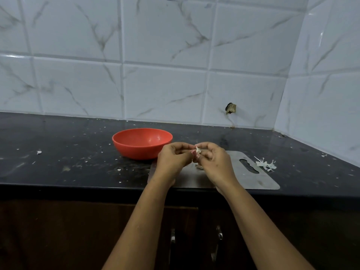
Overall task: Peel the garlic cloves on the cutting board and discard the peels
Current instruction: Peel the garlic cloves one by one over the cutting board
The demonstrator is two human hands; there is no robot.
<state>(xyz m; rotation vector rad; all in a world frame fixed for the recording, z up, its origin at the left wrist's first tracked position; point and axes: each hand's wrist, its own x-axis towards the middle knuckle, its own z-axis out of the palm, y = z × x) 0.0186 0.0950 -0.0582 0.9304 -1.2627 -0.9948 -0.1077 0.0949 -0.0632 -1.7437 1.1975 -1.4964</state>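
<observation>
Head view: I see left hand (173, 159) and right hand (217, 161) pinching one small white garlic clove (198, 150); the grip sits above the flat steel cutting board (253, 179), presumably to catch whatever falls.

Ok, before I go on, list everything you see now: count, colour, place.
bowl: one, red, on the counter by the board's far left corner
cutting board: one, grey metal, at the counter's front edge
garlic clove: one, pale with pinkish skin, held above the board
peel scrap: one, pale, on the board under the hands
white smear: one, on the counter right of the board
counter: black, speckled with pale bits
wall tiles: white, grey-veined
hole: one, in a tile
cabinet handles: two, metal, below the counter
left hand: pinches the clove
right hand: pinches the clove
</observation>
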